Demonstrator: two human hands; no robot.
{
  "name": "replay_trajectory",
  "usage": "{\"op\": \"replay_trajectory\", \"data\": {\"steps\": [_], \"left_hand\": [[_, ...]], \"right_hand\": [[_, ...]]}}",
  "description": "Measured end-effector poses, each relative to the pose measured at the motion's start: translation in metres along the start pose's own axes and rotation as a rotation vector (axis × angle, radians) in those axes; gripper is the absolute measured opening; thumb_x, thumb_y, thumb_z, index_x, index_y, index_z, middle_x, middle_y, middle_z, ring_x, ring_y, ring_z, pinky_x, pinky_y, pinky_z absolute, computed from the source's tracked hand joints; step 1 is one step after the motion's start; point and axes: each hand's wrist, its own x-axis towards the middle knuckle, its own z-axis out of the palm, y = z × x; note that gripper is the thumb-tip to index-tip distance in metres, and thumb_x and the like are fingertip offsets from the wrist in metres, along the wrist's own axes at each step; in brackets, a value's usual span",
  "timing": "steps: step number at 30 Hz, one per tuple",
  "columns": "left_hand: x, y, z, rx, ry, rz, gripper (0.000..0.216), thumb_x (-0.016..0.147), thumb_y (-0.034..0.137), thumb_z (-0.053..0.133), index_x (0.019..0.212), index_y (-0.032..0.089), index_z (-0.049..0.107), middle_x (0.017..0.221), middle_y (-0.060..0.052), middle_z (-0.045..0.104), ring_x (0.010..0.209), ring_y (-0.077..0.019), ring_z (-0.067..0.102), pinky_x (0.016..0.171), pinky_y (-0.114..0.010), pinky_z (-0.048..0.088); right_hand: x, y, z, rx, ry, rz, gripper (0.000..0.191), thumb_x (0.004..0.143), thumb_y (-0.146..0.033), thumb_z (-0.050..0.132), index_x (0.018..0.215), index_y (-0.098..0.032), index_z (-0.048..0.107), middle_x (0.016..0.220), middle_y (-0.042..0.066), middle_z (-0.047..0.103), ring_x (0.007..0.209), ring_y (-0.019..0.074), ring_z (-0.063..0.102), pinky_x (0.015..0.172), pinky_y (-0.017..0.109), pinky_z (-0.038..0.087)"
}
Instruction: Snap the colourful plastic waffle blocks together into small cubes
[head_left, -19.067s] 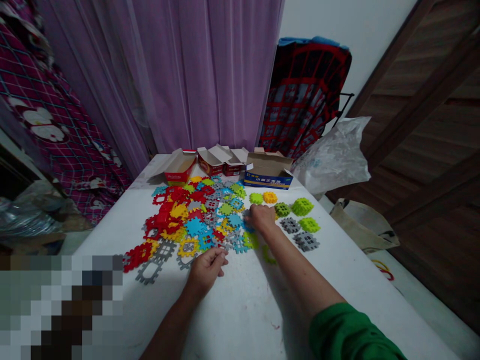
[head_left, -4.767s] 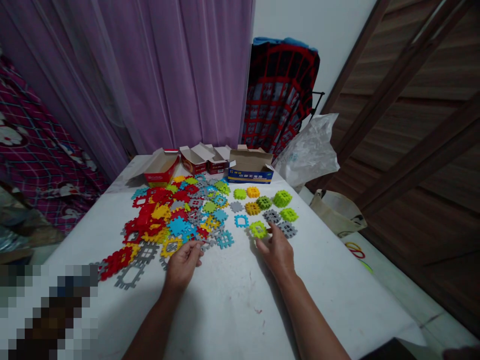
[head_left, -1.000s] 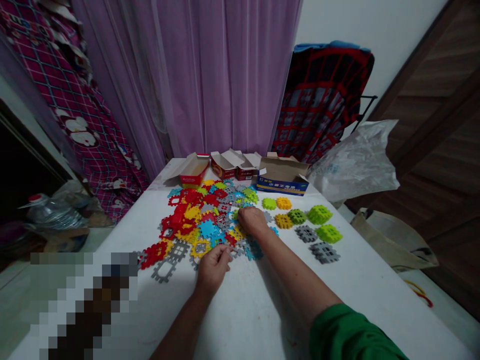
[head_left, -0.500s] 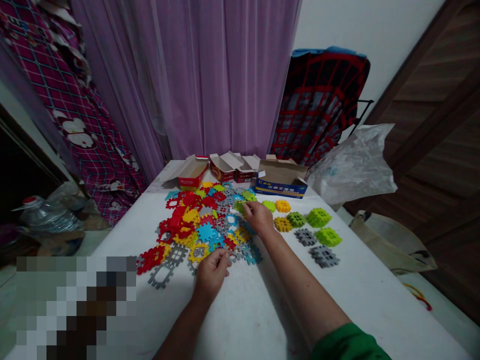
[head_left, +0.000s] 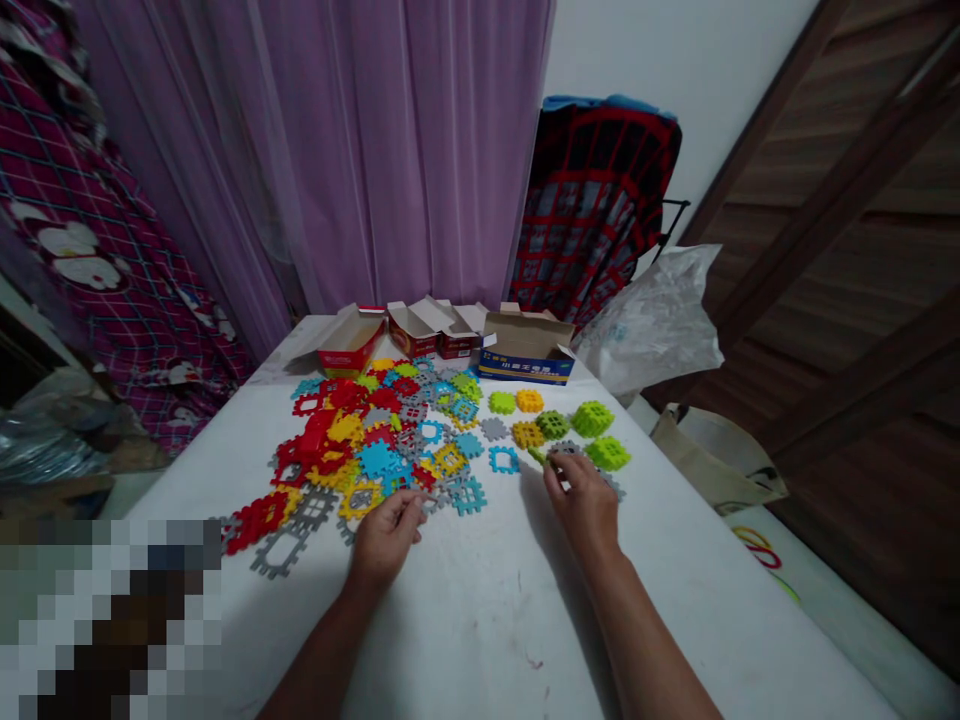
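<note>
My right hand [head_left: 589,500] is closed, its fingertips around a small green toothed plastic building piece [head_left: 537,454], beside the sorted stacks. Its fingers partly cover the grey stack [head_left: 564,448]. Close by stand an olive-green stack [head_left: 553,425], a dark yellow stack [head_left: 528,434] and two bright green stacks [head_left: 592,418]. My left hand [head_left: 386,535] is pinched shut at the near edge of the mixed pile; whatever is between its fingertips is too small to tell. Around it lie a yellow frame piece [head_left: 361,499] and a light blue piece [head_left: 469,495].
Red, yellow, blue and grey pieces form a heap [head_left: 330,440] on the white table [head_left: 480,620]. Behind it stand an open red box [head_left: 351,345], two smaller red boxes and a blue box [head_left: 525,368]. A clear plastic bag [head_left: 660,320] hangs past the right edge.
My right hand has moved from the pile rightward and nearer to me, carrying the green piece to the sorted stacks. My left hand stays pinched by the pile. The view has turned right.
</note>
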Motion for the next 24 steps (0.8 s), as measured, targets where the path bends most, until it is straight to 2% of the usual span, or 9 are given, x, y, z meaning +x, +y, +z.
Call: {"op": "replay_trajectory", "data": {"steps": [2,5,8,11,14,20,24], "left_hand": [[0.0,0.001,0.0,0.006,0.008,-0.001,0.053,0.068,0.069,0.064,0.08,0.018,0.072,0.06,0.0,0.064,0.047,-0.012,0.055,0.049,-0.026,0.047],[-0.001,0.004,0.0,0.017,0.013,-0.005,0.055,0.067,0.071,0.064,0.081,0.018,0.073,0.06,-0.001,0.065,0.047,-0.0122,0.055,0.049,-0.027,0.048],[-0.001,0.005,-0.001,0.024,0.0,-0.006,0.054,0.068,0.07,0.064,0.081,0.018,0.073,0.061,0.0,0.064,0.047,-0.0123,0.055,0.05,-0.026,0.048],[-0.001,0.003,-0.001,0.027,-0.006,-0.014,0.053,0.068,0.069,0.063,0.082,0.019,0.073,0.061,0.0,0.064,0.048,-0.0124,0.055,0.05,-0.026,0.047],[-0.001,-0.003,0.0,0.02,0.001,-0.015,0.052,0.07,0.067,0.063,0.084,0.018,0.073,0.062,-0.001,0.065,0.048,-0.0125,0.055,0.051,-0.026,0.047],[-0.002,-0.009,0.002,0.014,0.021,0.009,0.047,0.075,0.063,0.061,0.087,0.019,0.073,0.064,-0.001,0.065,0.05,-0.0123,0.056,0.052,-0.025,0.047],[-0.002,-0.009,0.002,0.026,0.004,-0.005,0.049,0.074,0.064,0.061,0.086,0.018,0.073,0.063,0.0,0.065,0.049,-0.0125,0.055,0.051,-0.026,0.047]], "right_hand": [[-0.012,-0.001,-0.004,-0.177,-0.116,0.003,0.029,0.091,-0.031,0.049,0.101,-0.021,0.075,0.108,0.009,0.071,0.088,0.0184,0.066,0.076,0.027,0.046],[-0.024,-0.01,-0.006,-0.276,-0.291,-0.011,0.024,0.089,-0.036,0.057,0.101,-0.024,0.074,0.112,0.006,0.069,0.095,0.0181,0.065,0.077,0.025,0.045],[-0.027,-0.015,-0.005,-0.283,-0.282,0.014,0.028,0.088,-0.041,0.058,0.108,-0.025,0.071,0.123,0.006,0.065,0.107,0.0194,0.062,0.082,0.025,0.046],[-0.025,-0.015,-0.003,-0.334,-0.29,0.038,0.03,0.088,-0.038,0.058,0.111,-0.022,0.068,0.121,0.008,0.066,0.11,0.0221,0.062,0.084,0.027,0.046],[-0.021,-0.013,-0.001,-0.366,-0.306,0.053,0.029,0.088,-0.038,0.058,0.111,-0.021,0.067,0.113,0.009,0.068,0.107,0.0228,0.063,0.081,0.028,0.046],[-0.007,-0.017,0.001,-0.401,-0.227,0.159,0.034,0.092,-0.041,0.054,0.118,-0.019,0.062,0.121,0.011,0.062,0.095,0.0214,0.065,0.075,0.03,0.047],[0.001,-0.022,0.004,-0.419,-0.261,0.186,0.035,0.093,-0.039,0.052,0.117,-0.015,0.062,0.119,0.014,0.061,0.093,0.0234,0.066,0.073,0.031,0.048]]}}
